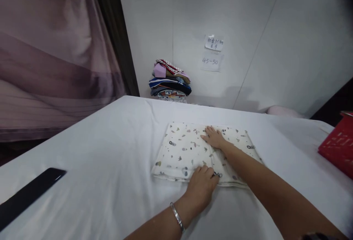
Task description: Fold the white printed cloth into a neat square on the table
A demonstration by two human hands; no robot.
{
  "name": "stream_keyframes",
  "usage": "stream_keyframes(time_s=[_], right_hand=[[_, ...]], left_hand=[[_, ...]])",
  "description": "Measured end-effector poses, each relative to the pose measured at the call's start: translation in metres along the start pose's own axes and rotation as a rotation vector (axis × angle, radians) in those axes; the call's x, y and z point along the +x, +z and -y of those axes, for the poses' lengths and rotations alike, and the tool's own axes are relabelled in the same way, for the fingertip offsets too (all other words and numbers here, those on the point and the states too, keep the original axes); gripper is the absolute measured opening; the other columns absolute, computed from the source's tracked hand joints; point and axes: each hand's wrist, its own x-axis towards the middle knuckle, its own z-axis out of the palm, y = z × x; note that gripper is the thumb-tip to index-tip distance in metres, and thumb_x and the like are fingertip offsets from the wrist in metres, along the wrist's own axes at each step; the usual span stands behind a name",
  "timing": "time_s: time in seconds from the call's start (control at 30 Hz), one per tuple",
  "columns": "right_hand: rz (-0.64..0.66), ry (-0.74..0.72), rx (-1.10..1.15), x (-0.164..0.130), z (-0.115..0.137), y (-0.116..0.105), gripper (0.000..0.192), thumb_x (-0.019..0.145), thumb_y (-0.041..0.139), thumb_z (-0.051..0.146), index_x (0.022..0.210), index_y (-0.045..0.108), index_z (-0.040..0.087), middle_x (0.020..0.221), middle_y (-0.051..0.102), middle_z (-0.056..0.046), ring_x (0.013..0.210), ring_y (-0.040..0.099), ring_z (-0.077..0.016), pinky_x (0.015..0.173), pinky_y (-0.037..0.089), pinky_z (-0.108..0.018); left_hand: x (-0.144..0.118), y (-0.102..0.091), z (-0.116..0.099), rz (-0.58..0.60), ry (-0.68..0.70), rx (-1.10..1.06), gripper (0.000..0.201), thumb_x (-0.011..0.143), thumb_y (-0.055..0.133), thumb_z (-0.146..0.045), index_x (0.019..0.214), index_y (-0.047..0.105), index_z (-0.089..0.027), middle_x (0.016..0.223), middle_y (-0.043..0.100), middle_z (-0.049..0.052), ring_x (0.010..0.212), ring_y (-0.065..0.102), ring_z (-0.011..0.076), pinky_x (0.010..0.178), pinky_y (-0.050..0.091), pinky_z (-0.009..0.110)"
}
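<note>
Nearest, a silver bracelet (pixel 177 217) circled the left wrist, and the left forearm slanted in from the lower edge of the view. The left hand (pixel 202 186) rested at the near edge of a folded cloth (pixel 190 153), its fingers bent over the top; whether they pinched the layers could not be told, since the hand itself hid its underside. Off to the left, well apart from the cloth, a dark flat object (pixel 33 194) lay slantwise on the white-covered table (pixel 110 159).

The cloth, white with small scattered prints, lay flat in front of the person, a little right of the middle of the view. Its long axis ran from left to right, crosswise to the person and roughly parallel to the table's far edge; its short sides led away from the person. Layered edges showed along its near long side, and the right forearm covered part of its near right portion.

Farther up the cloth, the right hand (pixel 215 138) lay palm down near the far long side, fingers spread wide, gripping nothing. A red object (pixel 340 146) stood at the far right. Beyond the table's far edge, a stack of folded fabrics (pixel 170 82) rose against the pale wall (pixel 242 30), which bore two paper notes (pixel 211 61), the lower reading "45-50".
</note>
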Motion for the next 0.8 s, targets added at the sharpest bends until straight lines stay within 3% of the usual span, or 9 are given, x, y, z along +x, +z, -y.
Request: stream_keyframes(time_s=[0.17,0.3,0.5,0.67,0.8], right_hand=[[-0.056,-0.025,-0.012,0.007,0.01,0.0,0.077,0.086,0.016,0.065,0.145,0.021,0.015,0.153,0.011,-0.009,0.14,0.006,-0.0265,0.11,0.007,-0.05],[-0.017,0.009,0.006,0.013,0.024,0.0,0.078,0.086,0.017,0.064,0.144,0.022,0.014,0.153,0.012,-0.011,0.139,0.007,-0.029,0.108,0.009,-0.054],[-0.031,-0.248,0.012,0.017,0.071,0.011,0.079,0.085,0.013,0.067,0.146,0.016,0.016,0.154,0.007,-0.008,0.14,0.001,-0.0257,0.11,0.003,-0.046],[0.004,-0.25,0.019,0.027,0.096,0.01,0.078,0.086,0.016,0.066,0.145,0.021,0.015,0.153,0.009,-0.01,0.14,0.005,-0.0273,0.109,0.007,-0.048],[0.02,-0.355,0.042,0.036,0.12,0.011,0.081,0.084,0.014,0.068,0.146,0.015,0.016,0.154,0.005,-0.008,0.14,0.001,-0.0247,0.11,0.003,-0.046]], left_hand=[[0.0,-0.001,0.0,-0.028,-0.008,-0.002,0.009,0.085,0.05,-0.012,0.087,0.055,-0.019,0.087,0.054,0.002,0.085,0.045,0.0182,0.068,0.033,0.031],[-0.001,-0.001,0.0,-0.042,-0.004,-0.002,0.008,0.087,0.05,-0.017,0.089,0.057,-0.02,0.086,0.054,0.003,0.084,0.045,0.0186,0.067,0.033,0.032],[0.001,0.007,0.002,-0.049,0.005,-0.01,0.009,0.086,0.052,-0.022,0.084,0.06,-0.019,0.085,0.054,0.003,0.085,0.046,0.0191,0.069,0.035,0.033],[0.0,0.012,0.002,-0.049,-0.024,-0.073,0.012,0.084,0.055,-0.026,0.092,0.061,-0.02,0.089,0.056,0.004,0.086,0.047,0.0201,0.069,0.037,0.034],[0.001,0.015,0.001,-0.092,-0.068,-0.152,0.015,0.082,0.056,-0.027,0.096,0.062,-0.021,0.102,0.059,0.006,0.094,0.048,0.0232,0.072,0.038,0.036]])
